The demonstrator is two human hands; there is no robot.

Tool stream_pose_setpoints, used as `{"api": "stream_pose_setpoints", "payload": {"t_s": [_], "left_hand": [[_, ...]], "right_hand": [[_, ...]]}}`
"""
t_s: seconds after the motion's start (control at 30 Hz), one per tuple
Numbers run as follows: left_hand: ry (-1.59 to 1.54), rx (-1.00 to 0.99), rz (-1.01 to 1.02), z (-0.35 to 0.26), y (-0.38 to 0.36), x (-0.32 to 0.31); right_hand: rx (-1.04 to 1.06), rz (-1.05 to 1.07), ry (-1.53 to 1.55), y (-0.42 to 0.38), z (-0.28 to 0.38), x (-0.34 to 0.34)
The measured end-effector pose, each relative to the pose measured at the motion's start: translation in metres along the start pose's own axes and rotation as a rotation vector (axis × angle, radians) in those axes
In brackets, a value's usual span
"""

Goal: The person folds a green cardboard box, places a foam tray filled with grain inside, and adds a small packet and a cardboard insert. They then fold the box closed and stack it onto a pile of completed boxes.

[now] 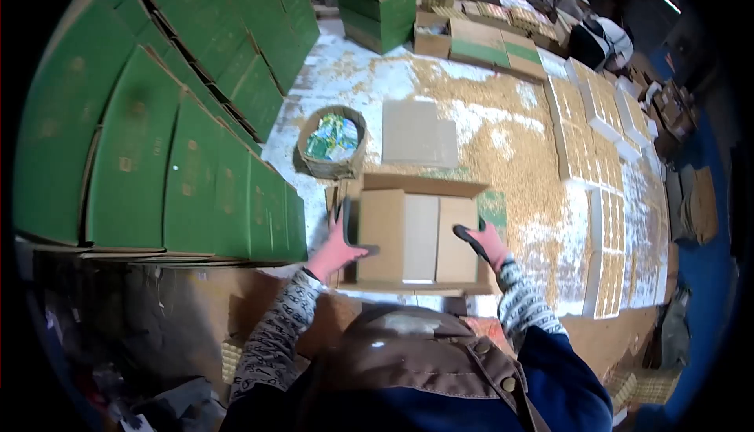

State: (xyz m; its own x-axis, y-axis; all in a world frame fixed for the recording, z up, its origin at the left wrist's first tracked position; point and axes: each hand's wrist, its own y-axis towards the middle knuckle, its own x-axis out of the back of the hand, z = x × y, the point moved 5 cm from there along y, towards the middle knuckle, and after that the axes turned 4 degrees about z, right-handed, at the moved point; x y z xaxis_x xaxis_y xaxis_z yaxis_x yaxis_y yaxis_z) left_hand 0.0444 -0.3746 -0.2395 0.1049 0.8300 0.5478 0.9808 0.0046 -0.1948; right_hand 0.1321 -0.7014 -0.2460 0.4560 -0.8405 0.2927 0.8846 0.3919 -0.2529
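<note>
The person's two hands, both in pink gloves with dark fingertips, are at the opposite sides of a brown rectangular cardboard box [383, 224], which is near the front edge of the white tabletop [526, 232]. The left hand [334, 251] is at the left side of the box, with its thumb spread wide from the fingers and pointing inward; the right hand [488, 243] is at the right side, its thumb also turned inward. It cannot be told whether the hands grip the box firmly or only touch it. In the box, a pale grey strip [420, 236] shows between two tan panels. Behind the box lies a flat grey-brown cardboard sheet [410, 135], and to the left of this sheet stands a round brown container [355, 163] with green and white packets [333, 137] inside. Yellowish-brown loose bits [503, 149] are scattered over the tabletop. On the right stand long white trays [595, 284] with rows of small beige pieces. Tall green cartons [129, 149] are stacked on the left. At the far right, another person [609, 42] in white and dark clothes bends down.
</note>
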Motion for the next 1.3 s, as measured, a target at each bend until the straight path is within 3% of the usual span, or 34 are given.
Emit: {"api": "stream_pose_setpoints", "payload": {"t_s": [0.03, 0.07, 0.1, 0.13, 0.17, 0.2, 0.23, 0.27, 0.3, 0.37, 0.43, 0.47, 0.5, 0.57, 0.63, 0.77, 0.8, 0.83, 0.87, 0.9, 0.93, 1.0, 1.03, 1.07, 1.13, 1.2, 1.27, 1.3], "left_hand": [[-0.509, 0.233, 0.185, -0.004, -0.007, -0.020], [-0.963, 0.558, 0.244, -0.009, -0.020, -0.039], [-0.957, 0.473, 0.212, -0.002, -0.020, -0.053], [-1.223, 0.481, 0.359, 0.003, -0.023, -0.068], [-1.261, 0.306, 0.303, 0.005, -0.034, -0.065], [-1.079, -0.074, 0.264, 0.009, -0.035, -0.060], [-1.495, 0.400, 0.230, -0.007, -0.030, -0.053], [-1.450, 0.536, 0.200, -0.062, -0.042, -0.016], [-1.415, 0.430, 0.018, -0.046, -0.049, 0.002], [-1.282, -0.099, 0.045, -0.096, -0.047, 0.071], [-0.675, -0.589, -0.168, -0.128, -0.098, 0.144], [-0.418, -0.774, -0.356, -0.142, -0.128, 0.179], [-0.032, -0.784, -0.635, -0.239, -0.200, 0.218], [0.039, -1.066, -1.358, -0.239, -0.269, 0.278], [0.120, -1.199, -1.718, -0.248, -0.310, 0.338], [-0.809, -0.861, -1.252, -0.167, -0.281, 0.456], [-0.517, -0.821, -1.316, -0.168, -0.282, 0.467], [-0.215, -0.776, -1.359, -0.172, -0.277, 0.479], [0.080, -0.717, -1.383, -0.177, -0.270, 0.483], [0.322, -0.719, -1.370, -0.179, -0.269, 0.480], [0.086, -0.787, -1.249, -0.176, -0.264, 0.483], [-0.375, -0.880, -0.983, -0.167, -0.253, 0.483], [0.178, -0.748, -1.185, -0.163, -0.261, 0.483], [0.066, -0.830, -1.145, -0.163, -0.262, 0.478], [-0.167, -0.973, -1.047, -0.170, -0.260, 0.470], [-0.104, -0.909, -1.114, -0.165, -0.261, 0.484], [0.079, -0.850, -1.266, -0.172, -0.261, 0.470], [-0.135, -0.849, -1.161, -0.160, -0.258, 0.476]], "right_hand": [[-0.104, -0.006, -0.007, -0.001, -0.040, 0.007], [-0.180, -0.002, -0.028, 0.013, -0.071, 0.010], [-0.133, 0.003, 0.042, 0.002, -0.027, 0.009], [0.008, 0.005, -0.059, 0.014, -0.065, 0.018], [0.000, -0.004, -0.035, 0.007, -0.065, 0.021], [-0.015, -0.008, 0.012, 0.008, -0.043, 0.022], [-0.026, -0.016, 0.054, 0.010, -0.022, 0.025], [-0.015, -0.025, 0.083, 0.013, 0.003, 0.028], [0.020, -0.014, 0.105, 0.015, 0.034, 0.029], [0.139, 0.025, 0.140, 0.018, 0.111, 0.033], [0.285, 0.090, 0.165, 0.015, 0.196, 0.034], [0.356, 0.135, 0.179, 0.012, 0.238, 0.032], [0.425, 0.181, 0.196, 0.008, 0.280, 0.029], [0.559, 0.281, 0.226, -0.003, 0.363, 0.016], [0.658, 0.389, 0.263, -0.018, 0.436, -0.003], [0.754, 0.697, 0.377, -0.037, 0.553, -0.059], [0.774, 0.897, 0.447, -0.038, 0.579, -0.076], [0.797, 1.227, 0.531, -0.033, 0.603, -0.091], [0.806, 1.371, 0.544, -0.032, 0.624, -0.103], [0.821, 0.892, 0.396, -0.048, 0.635, -0.113], [0.701, 0.469, 0.218, -0.068, 0.640, -0.119], [1.070, 0.517, 0.160, -0.028, 0.674, -0.111], [1.428, 0.251, 0.121, -0.037, 0.679, -0.113], [1.489, 0.162, 0.199, -0.046, 0.675, -0.127], [1.612, 0.113, -0.067, -0.004, 0.674, -0.182], [1.765, -0.353, -0.089, 0.030, 0.653, -0.206], [1.741, -0.121, 0.076, 0.038, 0.650, -0.210], [1.661, -0.079, 0.098, 0.036, 0.643, -0.202]]}}
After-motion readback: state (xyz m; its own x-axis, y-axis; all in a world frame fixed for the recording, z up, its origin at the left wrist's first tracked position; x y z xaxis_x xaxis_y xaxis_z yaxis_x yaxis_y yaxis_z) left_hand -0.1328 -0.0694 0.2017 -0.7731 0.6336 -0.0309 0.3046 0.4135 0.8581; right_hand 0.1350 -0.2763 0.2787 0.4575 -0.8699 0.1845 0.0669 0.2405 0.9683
